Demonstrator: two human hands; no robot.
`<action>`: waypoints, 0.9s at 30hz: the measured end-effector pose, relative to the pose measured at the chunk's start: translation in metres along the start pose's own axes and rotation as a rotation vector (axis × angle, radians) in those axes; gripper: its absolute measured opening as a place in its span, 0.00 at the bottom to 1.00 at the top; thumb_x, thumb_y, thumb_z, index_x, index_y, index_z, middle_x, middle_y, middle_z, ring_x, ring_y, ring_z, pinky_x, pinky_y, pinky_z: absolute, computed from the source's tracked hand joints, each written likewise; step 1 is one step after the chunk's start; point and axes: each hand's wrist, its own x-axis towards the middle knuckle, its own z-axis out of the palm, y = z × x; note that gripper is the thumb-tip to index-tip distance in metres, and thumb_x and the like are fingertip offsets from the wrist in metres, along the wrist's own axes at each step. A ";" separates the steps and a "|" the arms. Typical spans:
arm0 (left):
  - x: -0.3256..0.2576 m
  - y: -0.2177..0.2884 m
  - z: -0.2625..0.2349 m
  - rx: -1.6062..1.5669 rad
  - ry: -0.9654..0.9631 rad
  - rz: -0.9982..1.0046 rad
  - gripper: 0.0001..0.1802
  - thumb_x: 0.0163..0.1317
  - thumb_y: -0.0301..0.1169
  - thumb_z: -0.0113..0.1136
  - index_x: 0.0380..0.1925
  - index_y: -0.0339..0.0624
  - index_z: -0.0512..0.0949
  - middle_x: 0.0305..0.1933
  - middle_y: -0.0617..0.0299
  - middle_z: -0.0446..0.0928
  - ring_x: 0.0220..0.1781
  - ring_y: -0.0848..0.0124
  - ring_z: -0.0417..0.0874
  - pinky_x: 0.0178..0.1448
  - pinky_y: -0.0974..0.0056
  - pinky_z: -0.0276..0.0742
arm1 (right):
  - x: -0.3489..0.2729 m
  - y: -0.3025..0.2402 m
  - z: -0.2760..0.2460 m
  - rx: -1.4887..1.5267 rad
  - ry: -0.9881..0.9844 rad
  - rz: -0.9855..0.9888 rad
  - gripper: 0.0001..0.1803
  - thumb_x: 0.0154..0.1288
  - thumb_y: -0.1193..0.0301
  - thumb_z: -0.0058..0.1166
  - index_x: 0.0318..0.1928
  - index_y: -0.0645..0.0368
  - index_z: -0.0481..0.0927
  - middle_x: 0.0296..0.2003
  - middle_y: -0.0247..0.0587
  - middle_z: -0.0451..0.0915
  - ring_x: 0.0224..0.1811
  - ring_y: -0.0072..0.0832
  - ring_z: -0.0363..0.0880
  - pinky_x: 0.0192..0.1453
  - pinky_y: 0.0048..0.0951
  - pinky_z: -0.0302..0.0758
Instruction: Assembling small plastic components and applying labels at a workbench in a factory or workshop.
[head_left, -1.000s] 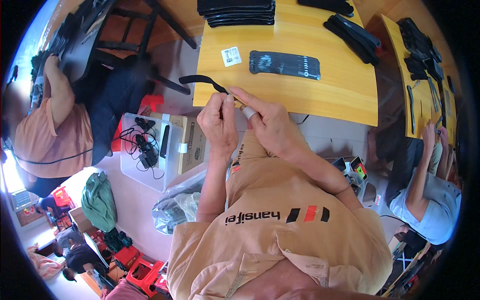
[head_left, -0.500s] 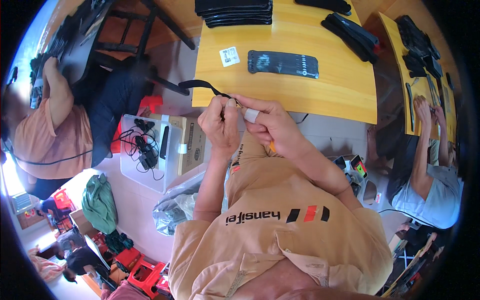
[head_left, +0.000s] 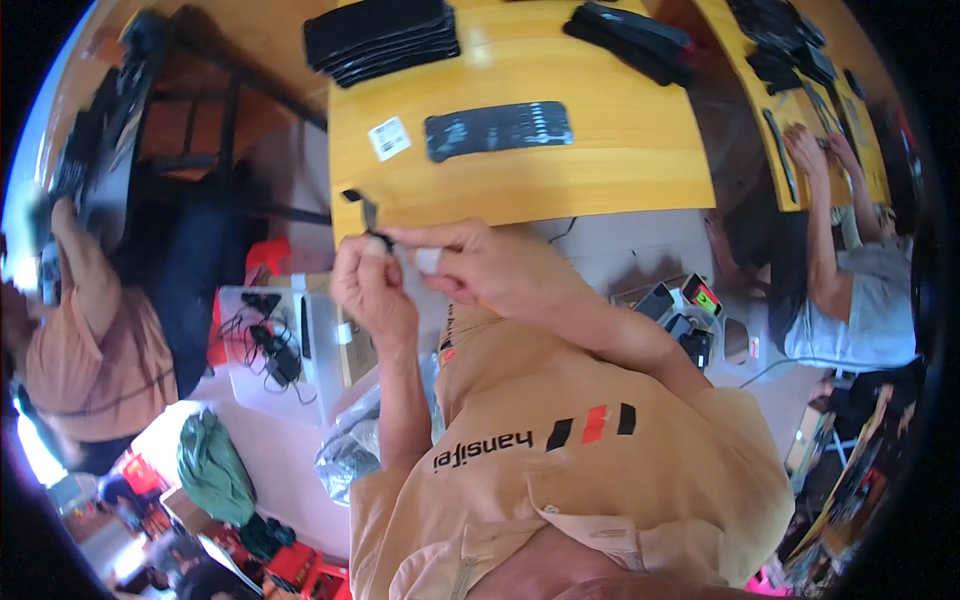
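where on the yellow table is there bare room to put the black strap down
Free: the near strip of the yellow table between the long black packet and the table's front edge, right of both hands. Crowded: the far edge, with the stack of black packets and black bundle.

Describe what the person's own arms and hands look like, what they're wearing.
Both forearms are bare, with short tan shirt sleeves ending near the elbows. The left hand wears no glove. The right hand is also gloveless, with a pale strip of tape wrapped around one finger.
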 end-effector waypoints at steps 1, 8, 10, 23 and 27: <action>0.000 -0.001 -0.003 0.130 0.023 0.084 0.09 0.55 0.22 0.47 0.16 0.41 0.66 0.13 0.72 0.60 0.13 0.85 0.57 0.17 0.77 0.49 | 0.002 0.002 0.003 -0.436 0.049 -0.223 0.24 0.57 0.79 0.40 0.55 0.51 0.72 0.19 0.31 0.73 0.16 0.18 0.64 0.20 0.15 0.61; 0.027 0.018 -0.032 0.175 0.249 0.172 0.12 0.58 0.23 0.45 0.16 0.42 0.64 0.11 0.68 0.61 0.10 0.83 0.59 0.12 0.78 0.51 | -0.014 -0.016 -0.066 -1.097 0.480 -0.607 0.21 0.56 0.79 0.40 0.51 0.57 0.74 0.47 0.47 0.74 0.47 0.37 0.74 0.49 0.29 0.69; 0.022 0.022 -0.035 0.158 0.293 0.181 0.12 0.58 0.24 0.45 0.16 0.42 0.64 0.11 0.68 0.61 0.10 0.82 0.60 0.12 0.78 0.52 | -0.007 -0.025 -0.118 -1.367 0.702 -0.585 0.19 0.54 0.81 0.42 0.48 0.59 0.75 0.39 0.49 0.74 0.42 0.41 0.74 0.45 0.33 0.70; 0.009 0.009 -0.013 0.112 0.054 0.004 0.10 0.61 0.29 0.47 0.22 0.39 0.70 0.14 0.63 0.70 0.13 0.78 0.69 0.17 0.75 0.63 | 0.012 -0.072 -0.284 -1.841 0.975 -0.735 0.12 0.54 0.76 0.48 0.39 0.59 0.80 0.27 0.48 0.71 0.32 0.44 0.70 0.40 0.39 0.69; 0.004 0.014 -0.007 0.134 0.022 -0.013 0.11 0.62 0.29 0.46 0.21 0.38 0.70 0.15 0.62 0.70 0.13 0.78 0.70 0.17 0.75 0.66 | 0.010 -0.083 -0.188 -1.657 0.899 -0.838 0.11 0.53 0.78 0.47 0.38 0.63 0.78 0.29 0.46 0.73 0.34 0.39 0.72 0.42 0.32 0.69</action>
